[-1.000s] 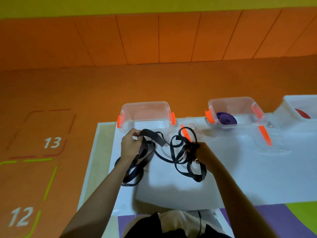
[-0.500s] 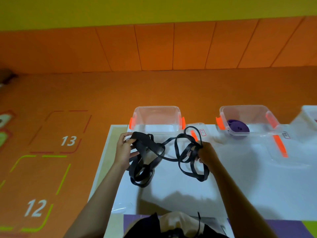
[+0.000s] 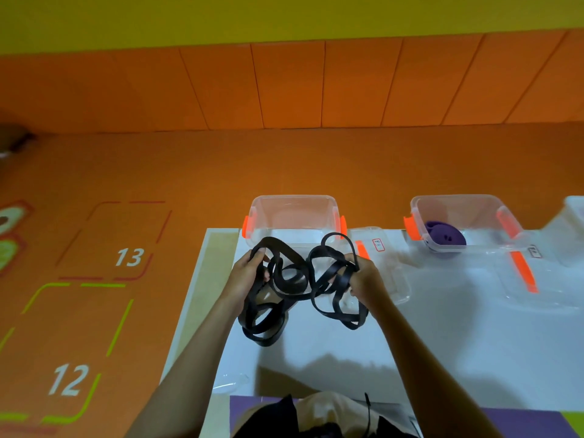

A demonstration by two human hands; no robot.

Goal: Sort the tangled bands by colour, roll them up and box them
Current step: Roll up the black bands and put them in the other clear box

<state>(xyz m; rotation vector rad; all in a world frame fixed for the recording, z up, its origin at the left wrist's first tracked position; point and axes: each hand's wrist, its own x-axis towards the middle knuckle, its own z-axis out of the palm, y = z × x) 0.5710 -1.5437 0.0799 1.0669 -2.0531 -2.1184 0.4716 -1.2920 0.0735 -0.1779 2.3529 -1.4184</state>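
A tangle of black bands (image 3: 292, 281) hangs between my two hands just above the white table (image 3: 442, 343). My left hand (image 3: 246, 273) grips a bunch of loops on the left side, and more loops droop below it. My right hand (image 3: 363, 276) grips the bundle on the right side, with loops sticking up and hanging down. Behind the tangle stands a clear box (image 3: 294, 216) with orange clips, nothing visible inside it. A second clear box (image 3: 461, 221) further right holds a rolled purple band (image 3: 445, 235).
Clear lids with orange clips lie on the table, one (image 3: 379, 263) behind my right hand and another (image 3: 531, 279) to the right. A third white box (image 3: 573, 216) is cut off at the right edge. The table's left edge borders an orange floor with numbered squares.
My hands have come closer together, so the black bands bunch up between them. The view has shifted, bringing the boxes further right.
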